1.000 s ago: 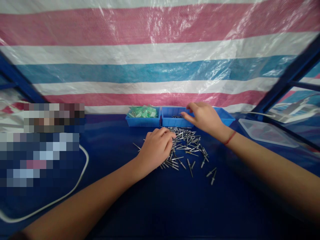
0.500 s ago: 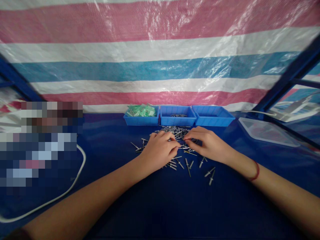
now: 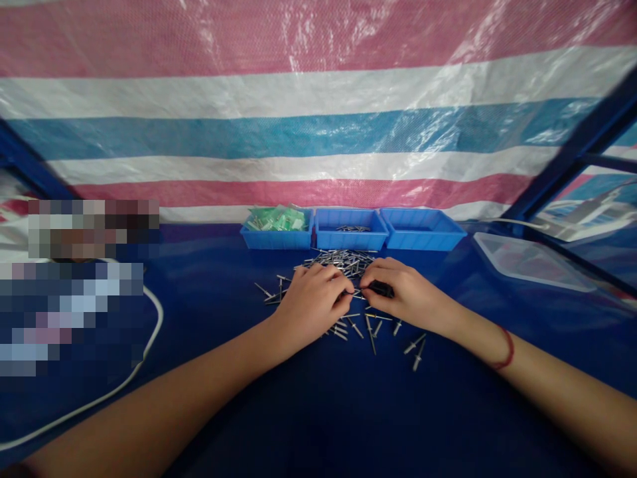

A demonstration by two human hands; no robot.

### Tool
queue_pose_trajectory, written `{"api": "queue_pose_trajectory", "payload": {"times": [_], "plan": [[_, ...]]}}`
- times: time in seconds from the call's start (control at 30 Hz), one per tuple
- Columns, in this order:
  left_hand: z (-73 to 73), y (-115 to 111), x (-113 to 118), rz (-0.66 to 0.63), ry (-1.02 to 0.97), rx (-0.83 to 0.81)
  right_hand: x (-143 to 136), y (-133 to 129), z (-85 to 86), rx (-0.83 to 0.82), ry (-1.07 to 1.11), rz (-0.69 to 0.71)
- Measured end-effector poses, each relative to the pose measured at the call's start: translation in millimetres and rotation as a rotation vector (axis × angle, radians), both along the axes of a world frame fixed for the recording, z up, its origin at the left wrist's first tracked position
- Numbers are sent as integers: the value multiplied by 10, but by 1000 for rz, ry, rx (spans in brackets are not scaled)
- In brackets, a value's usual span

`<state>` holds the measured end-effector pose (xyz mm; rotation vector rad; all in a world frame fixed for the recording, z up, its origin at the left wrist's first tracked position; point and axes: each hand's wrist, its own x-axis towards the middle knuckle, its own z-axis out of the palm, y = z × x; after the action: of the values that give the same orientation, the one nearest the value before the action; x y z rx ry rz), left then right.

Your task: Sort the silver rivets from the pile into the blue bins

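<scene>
Over a loose pile of silver pop rivets (image 3: 343,259), both my hands work close together, fingertips nearly touching. My left hand (image 3: 311,304) is closed in a pinch, palm down, with a thin rivet end showing at the fingertips. Facing it from the right, my right hand (image 3: 405,292) has thumb and forefinger pinched together. A black patch lies between its thumb and fingers; whether it is an object or a dark gap I cannot tell. Several stray rivets (image 3: 371,334) lie on the blue table (image 3: 318,411) nearer to me.
Three blue bins stand behind the pile: the left bin (image 3: 276,240) holds green-and-clear plastic packets, the middle bin (image 3: 348,240) some rivets, the right bin (image 3: 423,240) nothing visible. A clear plastic lid (image 3: 532,262) lies right. A white cable (image 3: 134,378) curves near a blurred-out person at left.
My right thumb and fingers have drawn closer together, and a black patch now shows between them. My left hand stays nearly still. The whole view has shifted slightly.
</scene>
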<state>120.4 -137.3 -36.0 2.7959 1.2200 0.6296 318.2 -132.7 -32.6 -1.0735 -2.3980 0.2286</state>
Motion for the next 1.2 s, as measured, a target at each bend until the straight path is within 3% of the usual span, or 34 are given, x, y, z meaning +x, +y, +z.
{"api": "queue_pose_trajectory", "payload": {"times": [0.77, 1.2], "plan": [[35, -29, -1, -28, 131, 52, 5, -45, 17, 148, -138, 59], [28, -30, -4, 4, 62, 22, 19, -47, 61, 143, -198, 86]]}}
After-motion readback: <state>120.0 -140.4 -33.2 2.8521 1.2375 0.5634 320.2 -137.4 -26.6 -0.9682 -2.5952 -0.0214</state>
